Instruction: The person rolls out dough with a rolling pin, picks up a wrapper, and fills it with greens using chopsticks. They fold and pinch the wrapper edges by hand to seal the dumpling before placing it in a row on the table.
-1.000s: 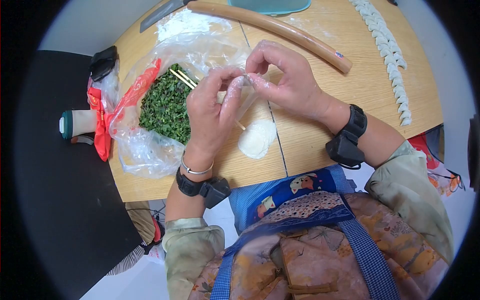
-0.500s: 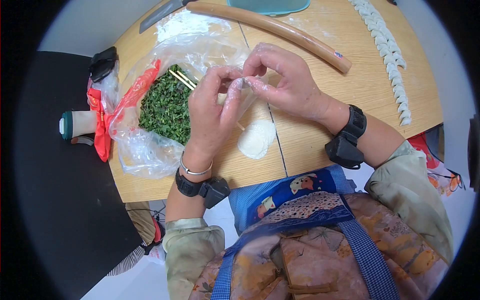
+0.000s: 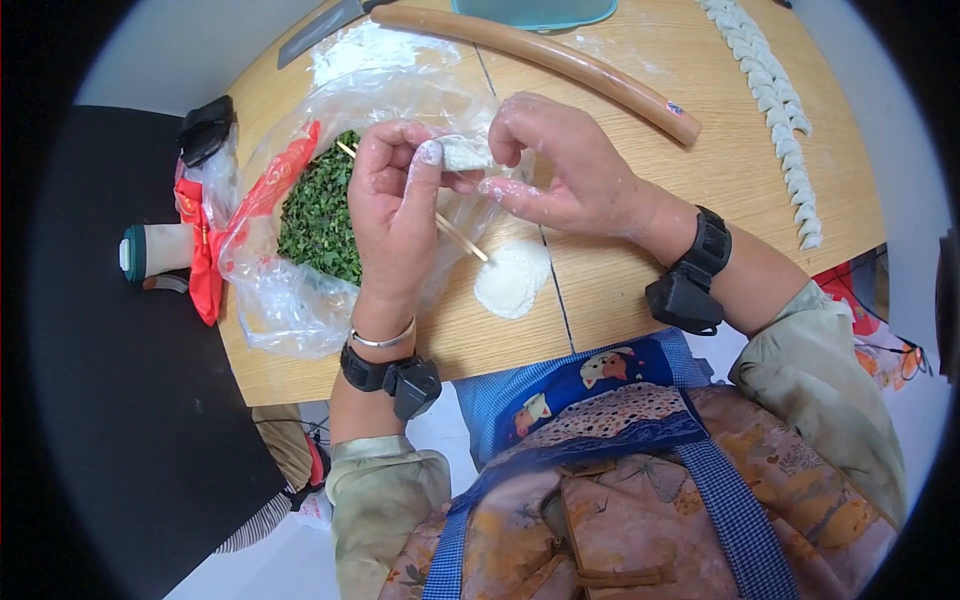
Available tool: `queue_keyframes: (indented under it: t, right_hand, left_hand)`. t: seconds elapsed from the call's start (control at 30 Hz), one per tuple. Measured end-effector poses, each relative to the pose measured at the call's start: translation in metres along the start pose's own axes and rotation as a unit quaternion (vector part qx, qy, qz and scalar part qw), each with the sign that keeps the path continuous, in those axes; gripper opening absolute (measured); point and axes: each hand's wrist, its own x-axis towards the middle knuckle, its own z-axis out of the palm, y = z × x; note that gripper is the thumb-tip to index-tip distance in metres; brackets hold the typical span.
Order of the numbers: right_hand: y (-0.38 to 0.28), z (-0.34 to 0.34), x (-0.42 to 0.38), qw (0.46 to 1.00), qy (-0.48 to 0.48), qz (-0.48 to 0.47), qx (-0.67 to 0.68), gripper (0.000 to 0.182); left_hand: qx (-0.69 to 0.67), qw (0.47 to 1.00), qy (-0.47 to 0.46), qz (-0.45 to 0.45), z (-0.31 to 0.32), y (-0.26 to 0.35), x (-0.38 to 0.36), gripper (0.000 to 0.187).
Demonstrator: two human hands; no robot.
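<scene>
A pale folded dumpling (image 3: 465,153) is pinched between the thumb and fingers of my left hand (image 3: 398,195). Just right of it, my right hand (image 3: 570,170) has its thumb and fingers apart, with nothing between them. Flour coats the fingertips of both hands. Chopped green filling (image 3: 318,215) lies in a clear plastic bag (image 3: 290,305) left of my left hand. Wooden chopsticks (image 3: 462,238) pass behind that hand, their ends showing on either side. Round dough wrappers (image 3: 512,280) lie on the table below the hands.
A long wooden rolling pin (image 3: 560,60) crosses the back of the table (image 3: 640,270). Rows of folded dumplings (image 3: 775,100) run down the right side. At the back are a knife (image 3: 318,35) and a teal container (image 3: 535,12). A bottle (image 3: 155,250) is at the left.
My hands have moved apart, and the right fingers have opened away from the dumpling. My left hand has shifted slightly left and turned, so the dumpling now shows.
</scene>
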Motion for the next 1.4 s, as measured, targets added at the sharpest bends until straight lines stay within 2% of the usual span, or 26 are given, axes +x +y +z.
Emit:
queue_keyframes:
  t: [0.17,0.23,0.63,0.87,0.93,1.17,1.4]
  right_hand:
    - [0.0006,0.0016,-0.001,1.0,-0.006,0.004,0.003,0.028]
    - [0.0005,0.0011,-0.0009,1.0,-0.008,-0.017,0.0,0.021]
    - [0.0026,0.0043,0.0,0.997,0.02,-0.069,-0.006,0.008]
    - [-0.0009,-0.0018,0.0008,0.999,0.011,-0.052,0.001,0.009]
    - [-0.0023,-0.001,-0.0001,0.999,-0.002,-0.02,0.027,0.01]
    - [0.0023,0.0032,-0.0031,1.0,-0.028,-0.004,0.005,0.012]
    - [0.002,0.0046,-0.0025,0.997,0.034,-0.034,-0.064,0.012]
  left_hand:
    - [0.01,1.0,-0.009,0.012,-0.0008,-0.0005,-0.0003,0.012]
    - [0.037,0.999,-0.016,0.022,-0.0023,-0.0008,-0.0008,0.012]
    - [0.005,1.0,-0.01,0.0,-0.0012,-0.0023,0.0001,0.01]
    - [0.008,1.0,-0.008,-0.007,0.0021,-0.0005,0.0001,0.008]
    - [0.007,1.0,-0.009,-0.005,0.0021,-0.0005,0.0,0.008]
    - [0.029,1.0,0.003,0.002,0.0012,-0.0014,-0.0001,0.011]
    - [0.039,0.999,0.009,0.017,0.0018,-0.0001,-0.0006,0.009]
